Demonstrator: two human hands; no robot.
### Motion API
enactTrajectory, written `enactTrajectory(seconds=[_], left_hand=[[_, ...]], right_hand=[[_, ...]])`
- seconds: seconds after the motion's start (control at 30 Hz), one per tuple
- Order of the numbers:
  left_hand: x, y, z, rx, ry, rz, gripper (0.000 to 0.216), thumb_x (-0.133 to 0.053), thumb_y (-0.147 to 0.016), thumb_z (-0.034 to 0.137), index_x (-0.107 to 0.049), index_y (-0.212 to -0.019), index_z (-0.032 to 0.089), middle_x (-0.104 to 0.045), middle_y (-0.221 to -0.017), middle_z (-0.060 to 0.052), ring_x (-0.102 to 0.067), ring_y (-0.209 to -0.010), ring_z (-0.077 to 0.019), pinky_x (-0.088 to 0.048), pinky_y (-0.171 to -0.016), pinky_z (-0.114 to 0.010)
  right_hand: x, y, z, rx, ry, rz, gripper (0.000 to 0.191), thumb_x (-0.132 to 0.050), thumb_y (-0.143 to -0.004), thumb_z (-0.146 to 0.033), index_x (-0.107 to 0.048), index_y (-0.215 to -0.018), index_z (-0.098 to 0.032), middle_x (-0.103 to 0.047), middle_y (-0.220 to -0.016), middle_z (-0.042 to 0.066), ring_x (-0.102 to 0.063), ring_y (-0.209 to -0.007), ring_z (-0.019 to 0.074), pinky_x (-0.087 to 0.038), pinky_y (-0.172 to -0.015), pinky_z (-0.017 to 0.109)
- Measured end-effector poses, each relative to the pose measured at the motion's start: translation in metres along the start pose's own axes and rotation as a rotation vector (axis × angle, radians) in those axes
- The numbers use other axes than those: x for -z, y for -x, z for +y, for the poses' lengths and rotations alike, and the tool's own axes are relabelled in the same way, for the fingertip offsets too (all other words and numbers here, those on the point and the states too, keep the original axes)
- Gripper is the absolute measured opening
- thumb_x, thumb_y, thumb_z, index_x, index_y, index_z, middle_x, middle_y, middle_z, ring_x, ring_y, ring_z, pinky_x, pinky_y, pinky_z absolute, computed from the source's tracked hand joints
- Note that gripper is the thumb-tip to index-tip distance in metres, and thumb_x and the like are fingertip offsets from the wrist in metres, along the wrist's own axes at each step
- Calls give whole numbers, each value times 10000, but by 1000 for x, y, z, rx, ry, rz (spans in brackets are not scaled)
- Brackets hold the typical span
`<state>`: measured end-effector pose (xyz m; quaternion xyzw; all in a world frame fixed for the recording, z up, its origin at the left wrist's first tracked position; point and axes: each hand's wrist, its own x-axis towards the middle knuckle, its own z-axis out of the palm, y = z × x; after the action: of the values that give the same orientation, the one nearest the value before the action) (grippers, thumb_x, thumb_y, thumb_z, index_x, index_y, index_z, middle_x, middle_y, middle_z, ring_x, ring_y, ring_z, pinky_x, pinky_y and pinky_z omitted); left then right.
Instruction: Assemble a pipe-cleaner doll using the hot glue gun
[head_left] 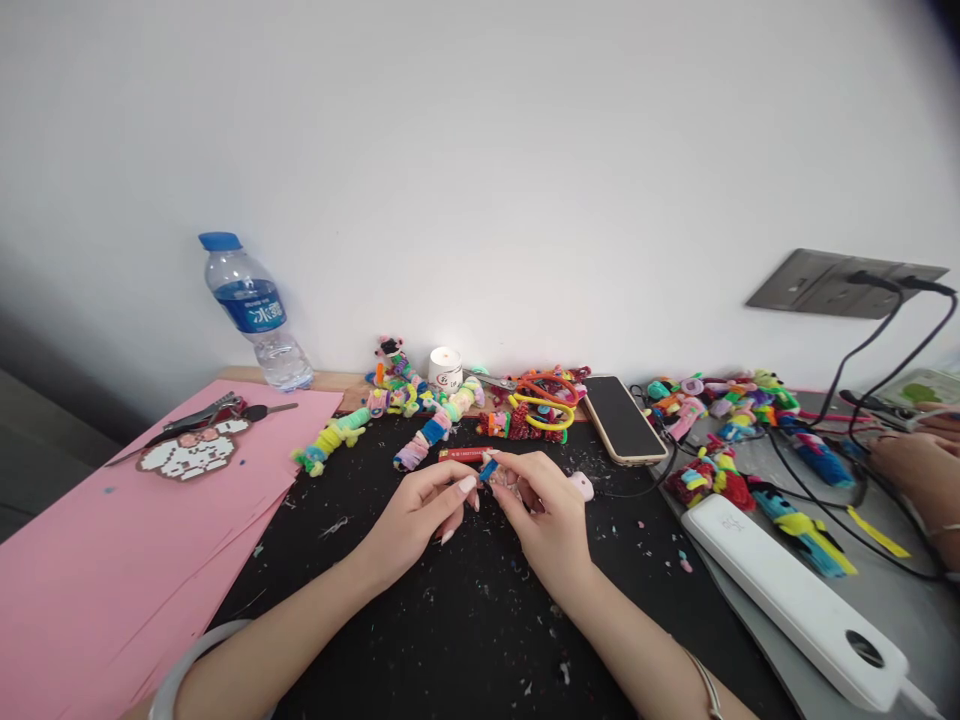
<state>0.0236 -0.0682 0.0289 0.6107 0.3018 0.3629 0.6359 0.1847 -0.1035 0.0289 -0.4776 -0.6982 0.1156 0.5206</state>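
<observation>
My left hand and my right hand meet over a black mat. Both pinch a small blue and pink fuzzy piece between fingertips. Just behind it lies a red lighter. A pink bit rests beside my right hand. Fuzzy scraps are scattered across the mat.
Pink paper with a pixel-bead figure and keys lies left, a water bottle behind. Colourful pipe-cleaner figures, a lit candle, scissors, a phone, a white power strip and cables lie around. Another person's hand is at right.
</observation>
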Motion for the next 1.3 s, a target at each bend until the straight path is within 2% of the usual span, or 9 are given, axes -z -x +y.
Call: enactTrajectory(seconds=[0.33, 0.67, 0.83, 0.97, 1.1, 1.3], left_hand=[[-2, 0, -1, 11, -1, 100, 194, -549, -814, 331, -580, -806, 140, -533, -674, 28, -395, -441, -38, -331, -431, -193], [0, 1, -4, 32, 6, 133, 179, -596, -784, 315, -583, -848, 148, -472, -606, 56, -398, -458, -43, -325, -424, -180], [1, -2, -3, 40, -20, 157, 186, -595, -780, 322, -566, -847, 151, -458, -567, 67, -389, -437, -46, -318, -416, -180], [4, -4, -4, 21, -129, 205, 177, -566, -798, 326, -562, -862, 161, -446, -518, 75, -407, -420, -58, -321, -422, -186], [7, -3, -5, -18, -291, 237, 175, -545, -810, 330, -568, -878, 170, -485, -538, 61, -437, -423, -74, -345, -438, -200], [10, 0, -6, -174, -530, 225, 127, -513, -828, 261, -594, -884, 181, -560, -659, 17, -491, -497, -93, -405, -510, -226]], right_hand=[[-1, 3, 2, -48, -45, -44, 303, -541, -815, -80, -607, -1078, -215, -594, -827, 21, -499, -615, 113, -442, -581, 241], [-3, 2, 2, -81, -56, -44, 300, -557, -793, -74, -615, -1050, -218, -618, -849, 29, -521, -614, 118, -463, -587, 248], [-3, 3, 1, -109, -70, -43, 297, -564, -782, -73, -612, -1040, -212, -619, -864, 30, -516, -587, 107, -455, -540, 232], [-3, 2, 1, -124, -71, -50, 271, -556, -791, -94, -611, -1033, -204, -624, -861, 32, -520, -587, 108, -453, -524, 229], [-2, 1, 2, -142, -26, -70, 285, -524, -818, -111, -600, -1079, -195, -630, -904, 47, -551, -640, 121, -488, -594, 249], [1, -2, 3, -32, 15, -124, 274, -468, -852, -94, -620, -1051, -204, -636, -973, 66, -589, -873, 165, -496, -760, 293]])
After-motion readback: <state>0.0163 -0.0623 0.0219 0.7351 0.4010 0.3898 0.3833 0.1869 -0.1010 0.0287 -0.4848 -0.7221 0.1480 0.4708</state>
